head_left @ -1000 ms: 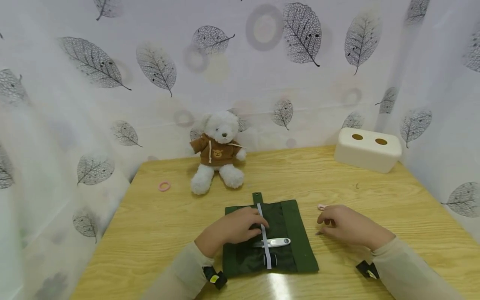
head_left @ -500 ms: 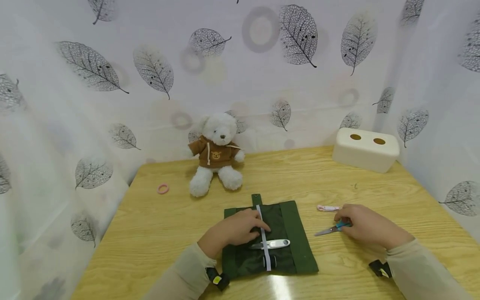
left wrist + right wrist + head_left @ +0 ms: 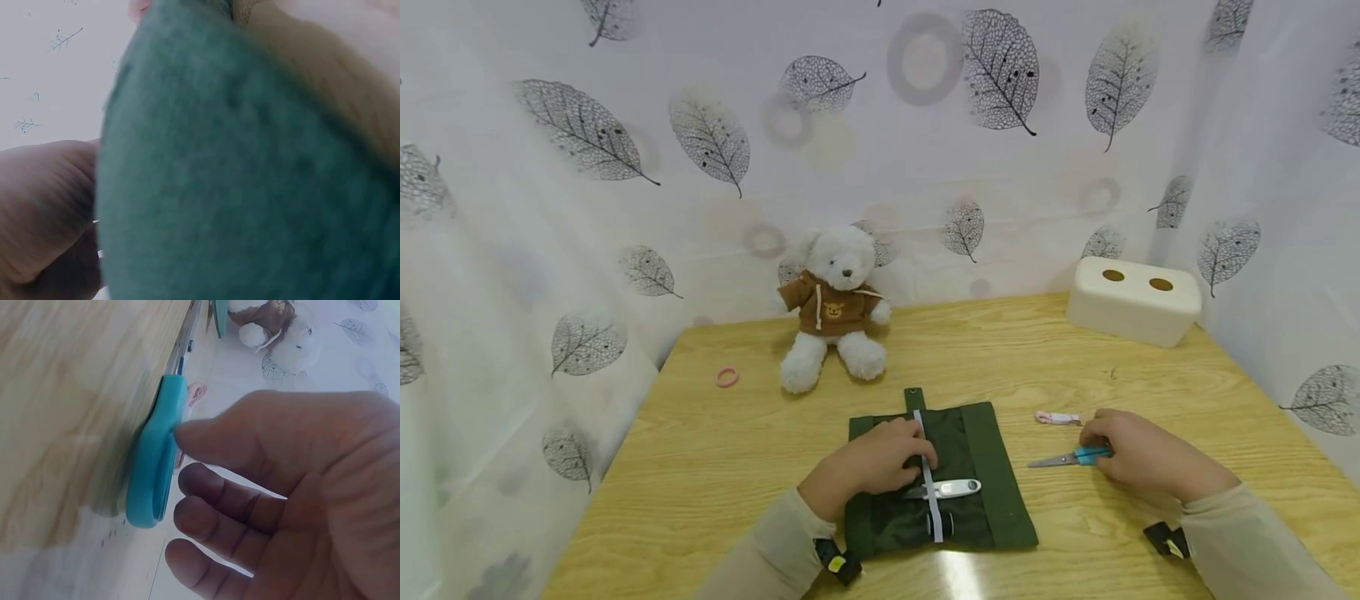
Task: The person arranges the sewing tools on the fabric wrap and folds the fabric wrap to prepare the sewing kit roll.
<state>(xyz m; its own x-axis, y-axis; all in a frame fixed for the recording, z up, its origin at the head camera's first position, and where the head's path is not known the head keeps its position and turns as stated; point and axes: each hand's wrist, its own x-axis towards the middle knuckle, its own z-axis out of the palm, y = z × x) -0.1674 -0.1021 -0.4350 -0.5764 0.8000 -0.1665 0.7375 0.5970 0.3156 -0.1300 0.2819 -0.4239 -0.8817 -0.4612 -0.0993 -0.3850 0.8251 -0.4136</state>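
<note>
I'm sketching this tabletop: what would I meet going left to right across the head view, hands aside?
Pink ring, white teddy bear, green cloth, blue-handled scissors, cream box, going by their middles.

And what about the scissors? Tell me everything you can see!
The scissors have bright blue, plastic-looking handles and thin gray blades that look like metal and seem closed. They lie on or just above the wooden table; I can't tell which. They are right of the green fabric pouch, their tip pointing toward it without touching. The right hand is at the handles, its thumb apparently touching one.
</note>
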